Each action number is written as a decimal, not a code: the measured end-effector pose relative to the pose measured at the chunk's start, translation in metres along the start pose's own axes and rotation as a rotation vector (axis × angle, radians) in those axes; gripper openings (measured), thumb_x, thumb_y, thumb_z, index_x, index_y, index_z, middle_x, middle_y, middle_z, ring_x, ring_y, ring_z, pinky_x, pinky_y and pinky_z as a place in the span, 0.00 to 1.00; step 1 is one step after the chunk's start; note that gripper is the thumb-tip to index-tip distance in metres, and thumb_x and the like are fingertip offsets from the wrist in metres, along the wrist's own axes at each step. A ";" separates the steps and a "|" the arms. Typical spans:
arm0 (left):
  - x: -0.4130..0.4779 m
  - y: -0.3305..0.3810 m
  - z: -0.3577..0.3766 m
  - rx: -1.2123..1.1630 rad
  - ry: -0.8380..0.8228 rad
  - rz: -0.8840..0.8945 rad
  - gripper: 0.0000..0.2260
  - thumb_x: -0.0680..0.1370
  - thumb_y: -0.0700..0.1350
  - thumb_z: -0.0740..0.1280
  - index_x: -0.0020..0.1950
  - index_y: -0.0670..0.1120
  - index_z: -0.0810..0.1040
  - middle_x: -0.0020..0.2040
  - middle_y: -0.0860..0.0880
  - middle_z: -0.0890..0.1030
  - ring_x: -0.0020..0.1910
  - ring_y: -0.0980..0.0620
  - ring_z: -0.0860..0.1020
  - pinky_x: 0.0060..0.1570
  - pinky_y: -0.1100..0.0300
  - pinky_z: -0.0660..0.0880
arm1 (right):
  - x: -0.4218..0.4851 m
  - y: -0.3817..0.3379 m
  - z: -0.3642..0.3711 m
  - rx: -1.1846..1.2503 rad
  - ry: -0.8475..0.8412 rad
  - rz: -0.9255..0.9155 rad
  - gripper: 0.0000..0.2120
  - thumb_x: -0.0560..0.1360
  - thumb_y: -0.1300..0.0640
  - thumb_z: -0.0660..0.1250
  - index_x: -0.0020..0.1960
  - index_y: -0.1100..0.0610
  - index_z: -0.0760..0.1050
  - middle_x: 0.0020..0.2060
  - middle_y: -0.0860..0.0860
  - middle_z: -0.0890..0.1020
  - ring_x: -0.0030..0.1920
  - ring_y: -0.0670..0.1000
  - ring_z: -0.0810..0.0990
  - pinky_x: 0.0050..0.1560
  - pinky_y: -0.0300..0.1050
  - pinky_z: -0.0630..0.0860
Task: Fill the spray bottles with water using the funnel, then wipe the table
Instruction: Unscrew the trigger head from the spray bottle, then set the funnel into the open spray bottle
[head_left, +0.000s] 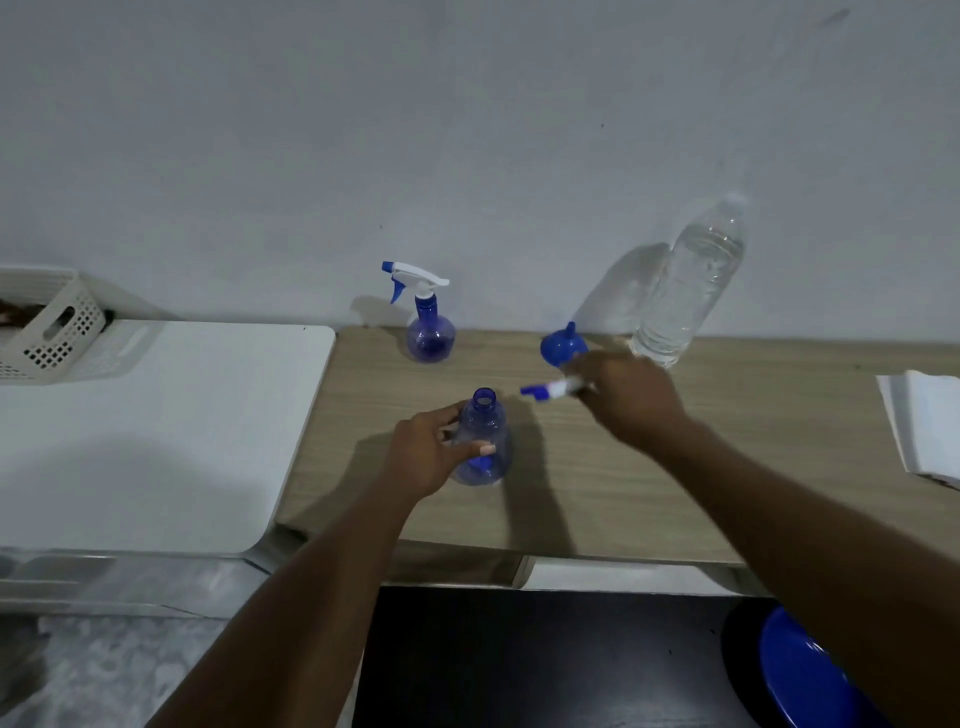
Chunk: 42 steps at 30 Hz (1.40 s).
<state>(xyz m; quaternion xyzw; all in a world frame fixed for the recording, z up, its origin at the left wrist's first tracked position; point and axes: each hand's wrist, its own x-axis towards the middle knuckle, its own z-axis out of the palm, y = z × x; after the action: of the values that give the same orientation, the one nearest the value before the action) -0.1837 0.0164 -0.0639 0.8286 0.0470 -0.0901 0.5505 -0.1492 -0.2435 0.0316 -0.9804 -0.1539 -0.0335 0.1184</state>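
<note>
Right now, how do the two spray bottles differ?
1. The far bottle wears its trigger head; the near bottle has an open neck, and the right hand holds the loose head.
2. The left hand grips the near bottle; the far bottle stands untouched.
3. The far bottle is by the wall; the near bottle sits nearer the table's front edge.
Shared: both are see-through blue, round-bodied and upright on the table.

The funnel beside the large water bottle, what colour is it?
Blue all over. The head view, the only one, shows the funnel clearly.

free: table (675, 493) front right | obstacles: funnel (558, 345), water bottle (685, 291) rear right
</note>
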 end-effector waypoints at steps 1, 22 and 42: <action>-0.001 0.002 0.000 0.003 0.004 0.001 0.38 0.60 0.60 0.82 0.68 0.55 0.79 0.59 0.55 0.84 0.57 0.55 0.83 0.61 0.50 0.79 | -0.014 0.003 0.019 -0.076 -0.024 -0.020 0.14 0.77 0.51 0.67 0.62 0.47 0.80 0.59 0.50 0.82 0.56 0.58 0.82 0.50 0.50 0.78; -0.002 0.009 0.001 -0.014 -0.018 0.008 0.29 0.68 0.45 0.81 0.69 0.50 0.78 0.58 0.54 0.83 0.58 0.54 0.81 0.62 0.54 0.78 | -0.057 0.030 0.114 0.046 -0.355 0.010 0.29 0.70 0.36 0.72 0.65 0.51 0.77 0.60 0.48 0.74 0.55 0.49 0.75 0.55 0.45 0.75; 0.046 -0.007 0.004 -0.038 -0.001 0.052 0.30 0.62 0.53 0.84 0.63 0.57 0.82 0.53 0.57 0.86 0.53 0.56 0.84 0.59 0.51 0.80 | 0.169 0.065 0.105 0.018 -0.287 0.293 0.30 0.72 0.52 0.71 0.71 0.55 0.67 0.64 0.60 0.70 0.64 0.65 0.71 0.60 0.59 0.74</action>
<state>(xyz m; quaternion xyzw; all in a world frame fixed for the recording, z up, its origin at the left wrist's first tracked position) -0.1400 0.0144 -0.0812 0.8188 0.0269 -0.0751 0.5685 0.0341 -0.2283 -0.0677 -0.9859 -0.0254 0.1256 0.1078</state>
